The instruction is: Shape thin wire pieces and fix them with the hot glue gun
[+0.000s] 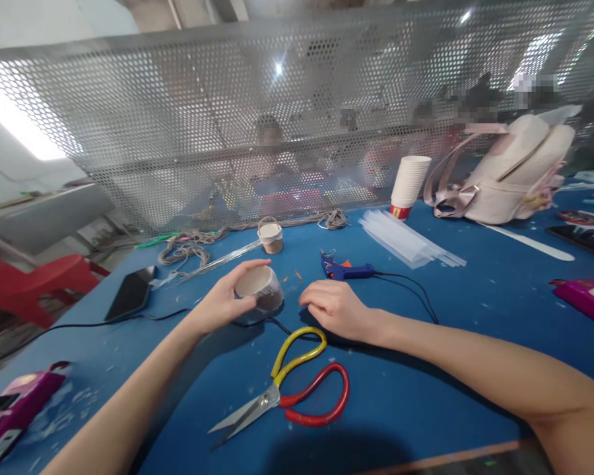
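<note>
My left hand (224,301) is wrapped round a small paper cup (261,287) lying tilted on the blue table (426,369), its mouth turned toward me. My right hand (337,307) rests on the table just right of the cup, fingers curled down, with nothing visible in them. Scissors (297,389) with one yellow and one red handle lie closed in front of both hands. A blue glue gun (345,268) with a black cord lies just beyond my right hand.
A second small cup with a twine handle (270,237), loose twine (188,245), a dark phone (131,292), clear glue sticks (408,241), stacked paper cups (408,185), a pale backpack (509,171) and purple gadgets (14,412) sit about. A perforated metal screen (178,119) backs the table; people sit behind it.
</note>
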### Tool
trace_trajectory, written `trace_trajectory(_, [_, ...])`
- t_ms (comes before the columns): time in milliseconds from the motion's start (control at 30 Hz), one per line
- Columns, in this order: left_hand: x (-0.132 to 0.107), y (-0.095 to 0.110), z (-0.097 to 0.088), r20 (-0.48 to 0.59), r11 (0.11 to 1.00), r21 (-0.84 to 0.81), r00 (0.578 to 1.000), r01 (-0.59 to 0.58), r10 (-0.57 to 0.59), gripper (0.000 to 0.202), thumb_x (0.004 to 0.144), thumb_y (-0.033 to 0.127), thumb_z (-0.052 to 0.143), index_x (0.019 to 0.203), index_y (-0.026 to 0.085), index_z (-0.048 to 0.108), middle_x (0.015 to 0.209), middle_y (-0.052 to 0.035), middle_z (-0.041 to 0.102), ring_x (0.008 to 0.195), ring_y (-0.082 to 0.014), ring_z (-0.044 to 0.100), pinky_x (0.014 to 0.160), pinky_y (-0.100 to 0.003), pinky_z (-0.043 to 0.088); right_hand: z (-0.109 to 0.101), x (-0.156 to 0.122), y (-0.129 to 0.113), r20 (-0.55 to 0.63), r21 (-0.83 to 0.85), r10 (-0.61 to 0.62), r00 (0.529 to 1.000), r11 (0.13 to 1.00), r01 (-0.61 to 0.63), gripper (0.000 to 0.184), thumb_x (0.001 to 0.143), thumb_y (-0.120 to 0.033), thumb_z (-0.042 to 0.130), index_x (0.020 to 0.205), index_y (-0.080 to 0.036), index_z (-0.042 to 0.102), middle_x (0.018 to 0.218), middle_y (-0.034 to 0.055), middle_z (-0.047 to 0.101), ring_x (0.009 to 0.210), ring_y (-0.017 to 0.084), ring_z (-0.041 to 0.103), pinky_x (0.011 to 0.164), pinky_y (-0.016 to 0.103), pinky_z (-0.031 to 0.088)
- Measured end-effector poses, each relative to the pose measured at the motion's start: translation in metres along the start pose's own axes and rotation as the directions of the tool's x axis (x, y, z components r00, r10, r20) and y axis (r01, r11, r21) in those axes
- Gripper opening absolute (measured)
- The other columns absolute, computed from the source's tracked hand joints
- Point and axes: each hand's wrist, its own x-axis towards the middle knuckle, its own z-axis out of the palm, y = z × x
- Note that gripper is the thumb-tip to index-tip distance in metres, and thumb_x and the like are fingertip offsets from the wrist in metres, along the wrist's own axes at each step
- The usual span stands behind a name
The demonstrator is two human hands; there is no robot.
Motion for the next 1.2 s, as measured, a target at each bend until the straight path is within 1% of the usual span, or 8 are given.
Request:
trace_trajectory(200, [0.002,0.012,-0.019,-0.047,0.922,0.385,0.999,0.028,-0.011,0.054,0.062,0.021,0.059,0.116,0.021,0.056,0.127,-0.0067,0.056,0.117,-0.0295,0.049,0.103,-0.042,0.032,-0.008,0.002,-0.018,0.347,0.003,-0.258,0.902,0.962,0.274,0.019,0.087,-0.013,0.045,0.091,-0.013,0.064,0.090,0.0087,0.067,0.079,0.018,0.057,0.073,0.029,0.048])
trace_trajectory(400, [-0.001,0.010,-0.017,0.137,0.991,-0.030,0.983,0.129,-0.124,0.052,0.071,0.031,0.063,0.120,0.023,0.050,0.125,-0.0091,0.059,0.117,-0.0287,0.050,0.095,-0.038,0.041,-0.001,0.015,-0.016,0.151,-0.175,-0.246,0.957,0.947,0.271,0.038,0.088,-0.011,0.038,0.124,-0.007,0.050,0.102,0.0148,0.060,0.087,0.021,0.051,0.076,0.035,0.046])
trace_trajectory(633, [-0.003,0.006,-0.012,0.187,0.961,-0.181,0.966,0.211,-0.177,0.049,0.068,0.029,0.064,0.116,0.025,0.055,0.112,-0.0063,0.065,0.103,-0.0266,0.058,0.082,-0.035,0.045,-0.013,0.009,-0.007,0.241,-0.113,-0.392,0.888,0.897,0.427,0.024,0.088,-0.017,0.043,0.072,-0.015,0.061,0.082,0.0078,0.061,0.075,0.017,0.049,0.068,0.029,0.040])
trace_trajectory(833, [0.003,0.001,-0.016,-0.103,0.965,0.209,0.985,0.161,-0.142,0.053,0.074,0.042,0.061,0.121,0.021,0.051,0.115,-0.0102,0.061,0.104,-0.0283,0.056,0.084,-0.039,0.046,-0.022,0.002,-0.029,0.577,0.040,-0.297,0.761,0.941,0.337,0.022,0.087,-0.031,0.051,0.094,-0.012,0.062,0.090,0.0092,0.062,0.082,0.018,0.052,0.075,0.030,0.043])
trace_trajectory(900, [0.004,-0.006,-0.017,-0.234,0.848,0.519,0.972,0.104,0.024,0.053,0.072,0.041,0.062,0.120,0.020,0.052,0.116,-0.0117,0.059,0.108,-0.0313,0.053,0.090,-0.045,0.042,-0.024,0.001,-0.035,0.625,0.042,-0.266,0.734,0.950,0.309,0.024,0.086,-0.032,0.053,0.095,-0.011,0.062,0.095,0.0108,0.061,0.086,0.020,0.053,0.076,0.031,0.044])
trace_trajectory(967, [0.005,-0.014,-0.018,-0.184,0.659,0.752,0.968,0.029,0.168,0.048,0.070,0.036,0.064,0.115,0.023,0.057,0.118,-0.0113,0.057,0.112,-0.0331,0.050,0.094,-0.048,0.039,-0.025,0.001,-0.039,0.636,0.042,-0.248,0.731,0.957,0.288,0.023,0.087,-0.030,0.053,0.095,-0.011,0.062,0.098,0.0124,0.060,0.088,0.020,0.053,0.077,0.032,0.045])
trace_trajectory(1067, [0.006,-0.022,-0.020,-0.097,0.555,0.831,0.971,-0.043,0.220,0.043,0.073,0.033,0.062,0.114,0.024,0.057,0.119,-0.0105,0.056,0.111,-0.0307,0.051,0.095,-0.045,0.040,-0.028,0.003,-0.042,0.640,0.091,-0.274,0.718,0.955,0.284,0.023,0.088,-0.029,0.051,0.095,-0.011,0.062,0.100,0.0128,0.060,0.090,0.021,0.054,0.080,0.033,0.045])
trace_trajectory(1200, [0.010,-0.024,-0.023,-0.318,0.636,0.770,0.898,0.057,0.305,0.046,0.075,0.039,0.059,0.118,0.022,0.053,0.116,-0.0091,0.056,0.112,-0.0281,0.050,0.098,-0.042,0.038,-0.034,0.005,-0.046,0.672,0.122,-0.267,0.690,0.960,0.253,0.022,0.084,-0.026,0.053,0.096,-0.011,0.062,0.102,0.0122,0.060,0.085,0.020,0.054,0.079,0.033,0.046])
